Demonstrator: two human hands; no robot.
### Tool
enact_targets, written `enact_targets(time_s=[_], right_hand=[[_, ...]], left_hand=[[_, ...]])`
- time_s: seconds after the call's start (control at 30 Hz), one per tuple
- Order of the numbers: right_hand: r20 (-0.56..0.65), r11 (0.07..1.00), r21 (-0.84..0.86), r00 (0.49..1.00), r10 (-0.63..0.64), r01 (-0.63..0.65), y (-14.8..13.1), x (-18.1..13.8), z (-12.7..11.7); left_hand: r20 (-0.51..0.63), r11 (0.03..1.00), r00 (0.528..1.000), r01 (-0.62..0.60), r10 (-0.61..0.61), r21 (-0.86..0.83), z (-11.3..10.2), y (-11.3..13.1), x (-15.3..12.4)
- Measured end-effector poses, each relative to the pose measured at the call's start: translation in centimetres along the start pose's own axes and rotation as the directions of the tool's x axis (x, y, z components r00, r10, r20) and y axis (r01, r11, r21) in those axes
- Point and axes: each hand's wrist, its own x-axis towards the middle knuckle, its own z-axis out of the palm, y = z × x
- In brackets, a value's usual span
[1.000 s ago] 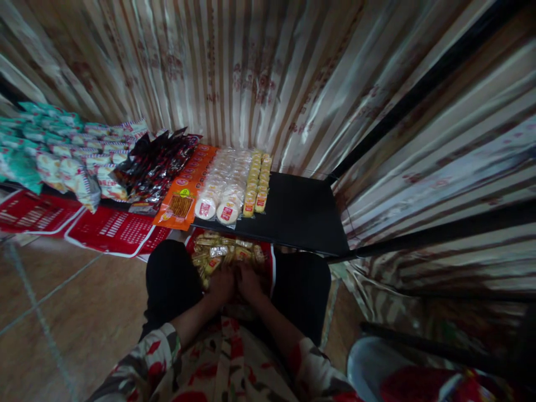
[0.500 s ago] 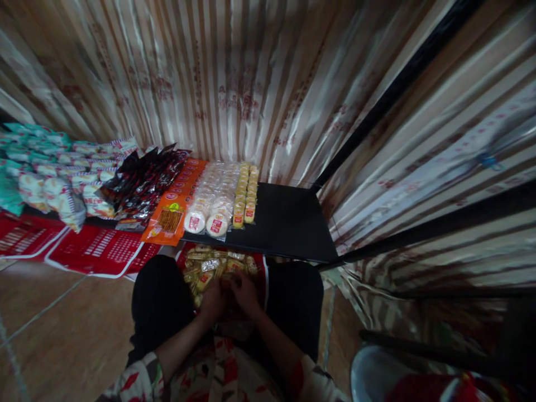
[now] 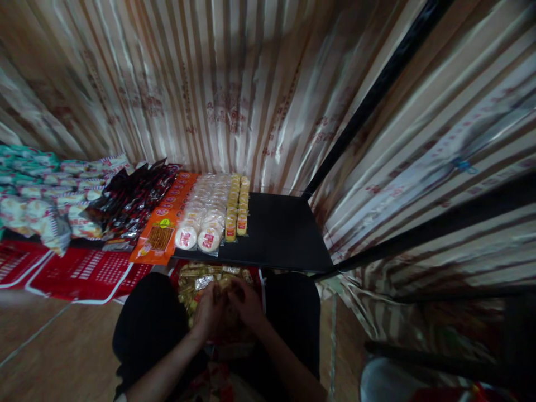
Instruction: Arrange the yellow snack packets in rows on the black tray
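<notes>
Between my knees stands a red container with a pale rim [image 3: 263, 296], filled with small yellow wrapped snacks [image 3: 192, 279]. Over it my left hand [image 3: 208, 311] and my right hand [image 3: 248, 304] are close together. The fingers of both are closed around a yellow wrapped snack [image 3: 225, 283], which is partly hidden by them. Just beyond, on a black shelf [image 3: 285, 231], two rows of matching yellow packets [image 3: 237, 209] are lined up. To their left lie rows of round white crackers in clear wrap [image 3: 200, 215].
Farther left are an orange snack bag [image 3: 161, 223], dark packets [image 3: 134, 201] and white and green bags [image 3: 37, 184]. Red baskets [image 3: 84, 271] sit under the shelf. Black bars [image 3: 377, 95] and striped plastic sheeting [image 3: 234, 72] enclose the back and right. A pale tub [image 3: 377, 379] stands lower right.
The view has tilted and shifted, so the shelf appears lower and further left. My hands have risen slightly from the snack pile, and the yellow snack between them shows more clearly.
</notes>
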Motion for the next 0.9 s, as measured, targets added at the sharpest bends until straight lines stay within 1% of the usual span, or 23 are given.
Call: enact_targets(time_s=[0.1, 0.23, 0.3, 0.37, 0.43, 0.53, 0.63, 0.73, 0.8, 0.9], right_hand=[[0.0, 0.998, 0.047, 0.999, -0.041, 0.041, -1.8, 1.2, -2.4], [-0.062, 0.994, 0.081, 0.996, -0.062, 0.067, -3.4, 3.4, -6.3], [-0.075, 0.993, 0.107, 0.996, -0.04, 0.047, -3.7, 4.9, -8.2], [-0.08, 0.99, 0.133, 0.996, -0.029, 0.039, -3.8, 6.7, -10.0], [-0.111, 0.99, 0.133, 0.993, -0.04, 0.055, -3.7, 8.8, -11.5], [-0.172, 0.991, 0.103, 0.983, -0.067, 0.086, -3.8, 12.3, -13.5], [-0.232, 0.994, 0.061, 0.97, -0.074, 0.09, -3.9, 16.3, -15.1], [-0.287, 0.998, 0.017, 0.956, -0.06, 0.067, -4.0, 20.2, -16.1], [-0.306, 0.999, -0.002, 0.951, -0.049, 0.05, -4.1, 22.6, -16.3], [-0.29, 0.998, 0.016, 0.955, -0.058, 0.065, -3.9, 26.0, -16.0]], left_hand=[[0.029, 0.993, 0.999, -0.042, 0.045, -0.107, -0.1, 3.1, 1.7], [0.093, 0.969, 0.983, -0.135, 0.157, -0.208, 0.6, 7.7, 4.5], [0.086, 0.972, 0.981, -0.155, 0.172, -0.176, 1.2, 9.9, 6.0], [0.082, 0.982, 0.984, -0.145, 0.155, -0.12, 2.0, 12.0, 7.7], [0.086, 0.989, 0.987, -0.129, 0.135, -0.069, 3.0, 13.9, 9.7], [0.069, 0.991, 0.988, -0.135, 0.136, -0.01, 4.6, 16.3, 12.8], [0.044, 0.992, 0.992, -0.123, 0.122, 0.017, 6.2, 18.3, 15.5], [0.027, 0.999, 0.998, -0.049, 0.049, 0.002, 7.6, 19.9, 17.6], [-0.006, 0.999, 1.0, -0.02, 0.02, -0.025, 8.5, 20.8, 19.0], [-0.05, 0.999, 0.999, 0.001, -0.003, -0.047, 9.9, 21.6, 21.6]])
